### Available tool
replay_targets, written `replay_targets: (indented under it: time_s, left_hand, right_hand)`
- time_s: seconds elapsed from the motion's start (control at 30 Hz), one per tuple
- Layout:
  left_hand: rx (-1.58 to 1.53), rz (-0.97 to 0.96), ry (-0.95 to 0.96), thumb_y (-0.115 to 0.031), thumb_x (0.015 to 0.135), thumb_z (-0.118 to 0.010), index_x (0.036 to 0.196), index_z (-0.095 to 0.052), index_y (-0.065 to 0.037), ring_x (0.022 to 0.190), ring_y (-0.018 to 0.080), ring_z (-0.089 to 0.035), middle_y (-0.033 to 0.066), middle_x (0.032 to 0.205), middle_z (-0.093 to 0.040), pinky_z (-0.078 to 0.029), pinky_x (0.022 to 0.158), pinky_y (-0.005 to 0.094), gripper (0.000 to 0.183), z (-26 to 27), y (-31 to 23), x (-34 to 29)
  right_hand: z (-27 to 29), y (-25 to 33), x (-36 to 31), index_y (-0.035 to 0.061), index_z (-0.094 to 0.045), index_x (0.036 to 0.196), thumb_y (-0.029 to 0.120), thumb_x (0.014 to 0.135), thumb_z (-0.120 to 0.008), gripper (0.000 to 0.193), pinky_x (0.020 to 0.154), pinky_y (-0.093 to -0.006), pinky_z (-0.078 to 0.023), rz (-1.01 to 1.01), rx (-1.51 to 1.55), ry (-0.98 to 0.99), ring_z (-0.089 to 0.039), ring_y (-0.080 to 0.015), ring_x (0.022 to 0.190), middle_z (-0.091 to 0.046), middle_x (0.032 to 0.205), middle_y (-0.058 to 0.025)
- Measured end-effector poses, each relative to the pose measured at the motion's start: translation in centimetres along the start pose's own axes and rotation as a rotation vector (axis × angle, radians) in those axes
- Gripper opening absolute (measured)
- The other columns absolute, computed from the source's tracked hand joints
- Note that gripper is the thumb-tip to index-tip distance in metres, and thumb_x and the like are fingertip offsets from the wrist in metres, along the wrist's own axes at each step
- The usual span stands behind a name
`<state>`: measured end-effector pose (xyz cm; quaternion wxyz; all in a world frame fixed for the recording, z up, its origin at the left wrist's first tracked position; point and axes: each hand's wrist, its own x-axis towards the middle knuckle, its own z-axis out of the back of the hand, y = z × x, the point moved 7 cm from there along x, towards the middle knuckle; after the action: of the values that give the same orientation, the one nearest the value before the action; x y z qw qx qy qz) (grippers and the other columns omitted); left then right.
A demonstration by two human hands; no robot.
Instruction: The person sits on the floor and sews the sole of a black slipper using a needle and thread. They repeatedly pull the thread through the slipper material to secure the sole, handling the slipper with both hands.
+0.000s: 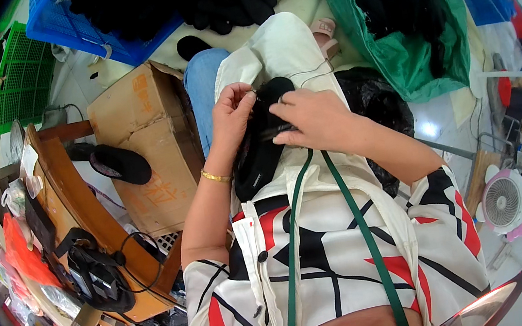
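Note:
A black cloth shoe (256,167) lies on my lap, its pale-marked insole turned up, and another dark shoe part (277,88) lies against its far end. My left hand (233,115) is closed in a pinch at the far left edge of the black pieces. What sits between its fingertips is too small to make out. From the right, my right hand (313,118) is curled over the shoe, thumb and forefinger gripping its dark upper. A thin dark thread (322,76) runs across the white apron (281,38) beyond my right hand.
At my left stand a cardboard box (137,120) and a wooden table (95,231), with a black shoe (119,164) between them. A blue crate (75,29) and a green sack (408,81) hold black pieces ahead. A pink-and-white fan (505,201) stands right.

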<state>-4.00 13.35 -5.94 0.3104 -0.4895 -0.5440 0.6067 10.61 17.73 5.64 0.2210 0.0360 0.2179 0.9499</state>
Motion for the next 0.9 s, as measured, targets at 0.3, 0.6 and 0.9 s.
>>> replay_targets:
  time_s: [0.3,0.6,0.9]
  left_hand:
    - [0.543,-0.087,0.204,-0.021,0.089,-0.066,0.085,-0.065,0.000,0.065,0.0305,-0.062,0.0152,0.077,-0.066,-0.049,0.061,0.0363,0.021,-3.4,-4.2,-3.8]
    - [0.551,0.024,0.295,-0.019,0.087,-0.069,0.092,-0.058,0.002,0.060,0.0258,-0.056,0.0143,0.068,-0.058,-0.046,0.058,0.0342,0.025,-3.6,-1.7,-3.4]
    - [0.912,-0.472,0.205,-0.011,0.085,-0.067,0.097,-0.060,-0.004,0.074,0.0322,-0.059,0.0131,0.083,-0.061,-0.048,0.064,0.0361,0.015,-4.7,-10.5,-5.5]
  right_hand:
    - [-1.9,-5.0,-2.4,0.0059,-0.056,0.081,0.014,0.084,-0.063,0.011,0.065,-0.0417,-0.051,-0.025,0.129,-0.175,-0.063,-0.0325,0.074,-0.060,0.078,-0.0112]
    - [0.4,-10.8,-6.1,0.0047,-0.066,0.102,0.006,0.087,-0.056,0.018,0.063,-0.0286,-0.051,-0.550,0.804,-0.216,-0.061,-0.0125,0.066,-0.060,0.068,-0.0041]
    - [0.1,-10.6,-3.5,-0.0004,-0.064,0.099,0.032,0.097,-0.062,0.032,0.066,-0.0240,-0.046,-0.358,1.072,-0.325,-0.051,-0.0077,0.070,-0.057,0.078,0.0023]
